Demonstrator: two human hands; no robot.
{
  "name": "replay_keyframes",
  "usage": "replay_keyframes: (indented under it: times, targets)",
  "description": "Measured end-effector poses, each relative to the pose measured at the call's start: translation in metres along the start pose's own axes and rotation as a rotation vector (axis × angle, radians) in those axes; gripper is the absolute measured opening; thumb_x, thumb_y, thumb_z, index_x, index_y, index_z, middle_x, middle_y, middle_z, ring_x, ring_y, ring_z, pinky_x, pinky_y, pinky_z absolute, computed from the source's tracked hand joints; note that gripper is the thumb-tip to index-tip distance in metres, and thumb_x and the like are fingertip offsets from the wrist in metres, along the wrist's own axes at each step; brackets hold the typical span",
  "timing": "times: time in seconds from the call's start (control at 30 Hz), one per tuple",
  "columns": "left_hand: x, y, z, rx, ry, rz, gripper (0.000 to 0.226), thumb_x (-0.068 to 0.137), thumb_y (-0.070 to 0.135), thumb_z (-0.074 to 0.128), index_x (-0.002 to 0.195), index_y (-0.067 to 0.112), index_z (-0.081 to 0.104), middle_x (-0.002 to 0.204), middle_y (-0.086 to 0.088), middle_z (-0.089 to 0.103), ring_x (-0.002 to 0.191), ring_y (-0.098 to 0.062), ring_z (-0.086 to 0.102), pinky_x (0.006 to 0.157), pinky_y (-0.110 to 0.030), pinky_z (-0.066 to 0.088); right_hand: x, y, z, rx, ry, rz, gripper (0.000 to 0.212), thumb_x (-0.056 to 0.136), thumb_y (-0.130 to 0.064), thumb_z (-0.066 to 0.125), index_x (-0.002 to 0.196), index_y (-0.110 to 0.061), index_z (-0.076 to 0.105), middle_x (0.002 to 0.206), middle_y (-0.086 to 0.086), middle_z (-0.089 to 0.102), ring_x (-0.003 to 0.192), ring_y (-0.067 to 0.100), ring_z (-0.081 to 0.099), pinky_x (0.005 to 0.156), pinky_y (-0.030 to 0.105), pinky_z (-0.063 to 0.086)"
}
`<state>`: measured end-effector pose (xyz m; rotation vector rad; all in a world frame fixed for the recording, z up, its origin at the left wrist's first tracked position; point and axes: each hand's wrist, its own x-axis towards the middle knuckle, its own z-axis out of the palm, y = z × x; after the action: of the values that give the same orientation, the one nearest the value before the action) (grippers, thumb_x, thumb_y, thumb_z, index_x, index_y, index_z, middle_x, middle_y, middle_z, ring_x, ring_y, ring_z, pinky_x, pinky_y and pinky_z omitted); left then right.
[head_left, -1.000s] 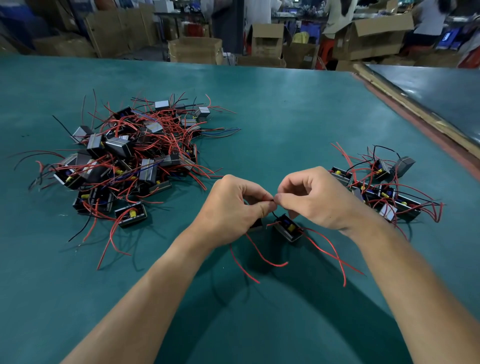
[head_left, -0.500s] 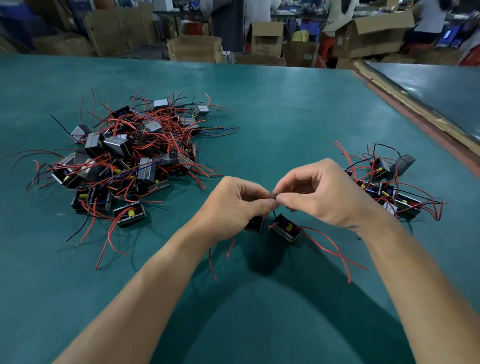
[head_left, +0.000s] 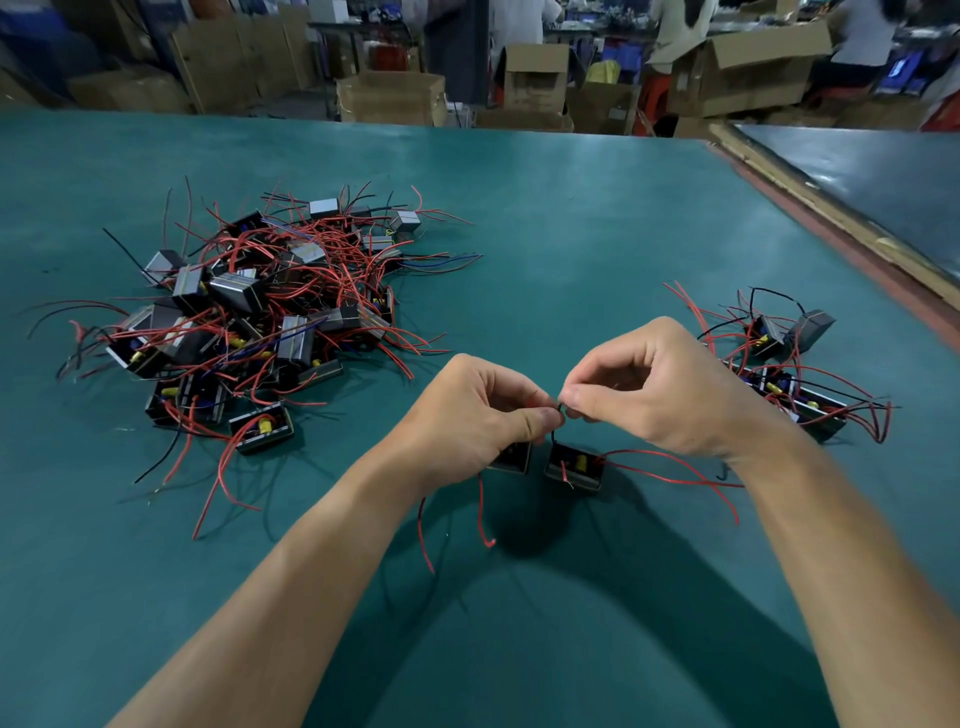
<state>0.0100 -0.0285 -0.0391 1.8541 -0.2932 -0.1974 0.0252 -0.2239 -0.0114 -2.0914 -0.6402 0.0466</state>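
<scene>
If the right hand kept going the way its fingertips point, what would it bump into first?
Most likely the left hand: the right hand points leftward at its thumb tip, with only a thin black wire pinched between them, though depth is unclear.

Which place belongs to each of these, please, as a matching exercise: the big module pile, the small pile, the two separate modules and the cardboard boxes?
1 big module pile
2 small pile
3 two separate modules
4 cardboard boxes

A beyond the table
B table's left
C under the left hand and right hand pinching a black wire
D table's right

Pairs: 1-B, 2-D, 3-C, 4-A
</scene>
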Motion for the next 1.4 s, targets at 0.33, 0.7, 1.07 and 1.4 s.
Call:
replay_keyframes:
  times: [0.33, 0.7, 1.07, 1.4]
  targets:
    - [-0.001, 0.001, 0.000, 0.038, 0.021, 0.045, 0.008, 0.084, 0.013, 0.075, 0.077, 0.015, 0.077, 0.064, 0.008, 0.069, 0.055, -0.001, 0.054, 0.058, -0.016, 0.044, 0.001, 0.002, 0.003, 0.017, -0.029, 0.054, 0.018, 0.084, -0.008, 0.070, 0.067, -0.014, 0.072, 0.062, 0.004, 0.069, 0.054, 0.009, 0.056, 0.054, 0.027, 0.046]
    - [0.000, -0.002, 0.003, 0.167, 0.116, 0.173, 0.016, 0.085, 0.010, 0.073, 0.072, 0.019, 0.073, 0.043, 0.017, 0.050, 0.038, 0.002, 0.039, 0.044, -0.007, 0.029, 0.005, 0.007, 0.009, 0.147, -0.022, 0.186, 0.026, 0.089, -0.004, 0.065, 0.066, -0.014, 0.069, 0.058, 0.001, 0.066, 0.050, 0.013, 0.056, 0.052, 0.027, 0.050]
    - [0.002, 0.002, -0.002, -0.123, 0.036, -0.026, 0.022, 0.086, 0.009, 0.070, 0.065, 0.017, 0.071, 0.059, -0.001, 0.060, 0.065, -0.019, 0.046, 0.064, -0.028, 0.037, 0.004, 0.009, 0.009, 0.093, 0.068, -0.011, 0.014, 0.081, -0.003, 0.078, 0.078, -0.017, 0.078, 0.072, -0.001, 0.076, 0.064, 0.006, 0.065, 0.065, 0.023, 0.053]
    - [0.000, -0.002, 0.001, 0.027, 0.072, 0.087, 0.011, 0.083, 0.012, 0.076, 0.072, 0.015, 0.076, 0.058, 0.011, 0.062, 0.049, -0.001, 0.046, 0.054, -0.018, 0.040, 0.004, 0.009, 0.009, -0.038, -0.063, 0.018, 0.020, 0.093, -0.007, 0.063, 0.076, -0.018, 0.064, 0.065, -0.004, 0.063, 0.060, 0.010, 0.056, 0.063, 0.035, 0.051]
